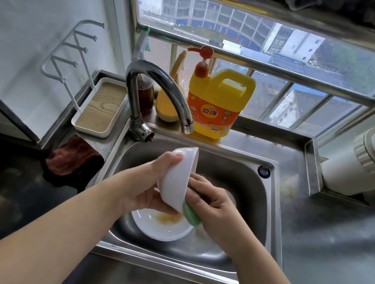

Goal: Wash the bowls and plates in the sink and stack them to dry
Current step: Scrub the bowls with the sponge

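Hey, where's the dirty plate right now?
In the head view, the dirty plate lies in the bottom of the sink, near its front edge, directly below the white bowl and green sponge.

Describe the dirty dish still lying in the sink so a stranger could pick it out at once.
Start at the steel sink under the window, below the curved tap. On its floor, toward the near edge and beneath the two hands, lies a white dish. Unlike the white bowl held tilted above it in the left hand, it rests flat and has an orange-brown sauce smear inside.
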Motion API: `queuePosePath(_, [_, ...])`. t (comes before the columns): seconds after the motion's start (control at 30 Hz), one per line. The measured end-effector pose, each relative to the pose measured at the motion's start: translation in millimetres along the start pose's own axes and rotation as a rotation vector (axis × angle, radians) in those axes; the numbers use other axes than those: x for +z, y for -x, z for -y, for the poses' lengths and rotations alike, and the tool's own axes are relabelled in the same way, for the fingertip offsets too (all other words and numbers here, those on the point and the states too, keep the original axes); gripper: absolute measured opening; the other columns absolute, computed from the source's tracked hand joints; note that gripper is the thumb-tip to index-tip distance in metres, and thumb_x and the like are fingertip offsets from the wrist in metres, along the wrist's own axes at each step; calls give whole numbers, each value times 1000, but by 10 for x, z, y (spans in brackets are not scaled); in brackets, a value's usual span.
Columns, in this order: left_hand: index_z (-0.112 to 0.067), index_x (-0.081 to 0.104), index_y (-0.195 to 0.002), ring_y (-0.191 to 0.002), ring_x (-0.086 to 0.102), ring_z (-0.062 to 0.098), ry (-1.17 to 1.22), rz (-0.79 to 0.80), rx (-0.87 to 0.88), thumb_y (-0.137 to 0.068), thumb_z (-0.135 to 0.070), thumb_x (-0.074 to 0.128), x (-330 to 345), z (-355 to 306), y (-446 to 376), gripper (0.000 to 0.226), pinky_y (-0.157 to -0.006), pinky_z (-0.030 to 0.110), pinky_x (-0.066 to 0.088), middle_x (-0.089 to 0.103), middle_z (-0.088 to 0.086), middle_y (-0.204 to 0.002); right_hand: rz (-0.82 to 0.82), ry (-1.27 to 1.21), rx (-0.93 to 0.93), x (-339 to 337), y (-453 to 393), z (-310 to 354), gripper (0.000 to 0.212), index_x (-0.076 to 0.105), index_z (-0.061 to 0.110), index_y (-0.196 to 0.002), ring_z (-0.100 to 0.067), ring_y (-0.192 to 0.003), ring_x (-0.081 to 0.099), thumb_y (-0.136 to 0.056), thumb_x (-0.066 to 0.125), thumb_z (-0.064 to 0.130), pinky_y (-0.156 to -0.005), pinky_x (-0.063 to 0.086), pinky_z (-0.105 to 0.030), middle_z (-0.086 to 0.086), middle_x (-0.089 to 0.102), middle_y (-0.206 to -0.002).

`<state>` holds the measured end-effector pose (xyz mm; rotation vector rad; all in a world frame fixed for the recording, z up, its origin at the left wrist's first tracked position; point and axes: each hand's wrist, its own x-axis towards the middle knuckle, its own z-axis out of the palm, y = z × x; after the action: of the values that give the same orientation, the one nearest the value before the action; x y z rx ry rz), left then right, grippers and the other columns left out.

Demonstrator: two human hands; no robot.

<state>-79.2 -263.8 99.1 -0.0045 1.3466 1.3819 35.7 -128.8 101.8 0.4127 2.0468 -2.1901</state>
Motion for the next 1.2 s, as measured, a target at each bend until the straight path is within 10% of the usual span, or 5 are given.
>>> queuePosePath(0.17, [-21,45,-137,-107,65,33,-130,51,-51,-40,-80,73,-71,-2,-7,116,-86,46,56,61,18,-125,-87,-140,126,-13,-20,17,23,69,29,-111,-23,-105,64,-94,54,25,-99,48,-48,-2,71,-109])
queuePosePath(0.3, [-49,32,-140,-113,61,34,-49,29,210,-35,-41,96,-81,92,-29,123,-85,51,55,53,10,-131,-37,-360,154,-40,-12,110,34,69,23,-109,-20,-92,66,-82,55,35,-85,54,-37,-5,72,-100])
queuePosePath(0.67, [-10,60,-123,-93,68,33,86,1,15,-66,-66,68,-43,13,12,80,-67,41,59,65,26,-115,51,474,-104,-25,-46,-9,31,65,29,-122,-2,-127,44,-92,61,21,-108,41,-36,12,47,-140])
queuePosePath(0.97, [-7,62,-118,-82,69,29,130,-19,1,-67,-66,63,-69,53,12,78,-60,38,60,67,21,-102,1,196,48,74,-8,175,28,62,51,-98,-10,-103,62,-95,56,24,-95,51,-29,18,66,-104])
queuePosePath(1.2, [-6,63,-118,-73,69,31,139,40,-125,-72,-68,48,-79,-31,79,79,-48,33,56,69,20,-95,235,1072,-265,-168,-53,159,38,62,37,-124,-18,-130,34,-88,66,23,-110,27,-35,12,38,-149])
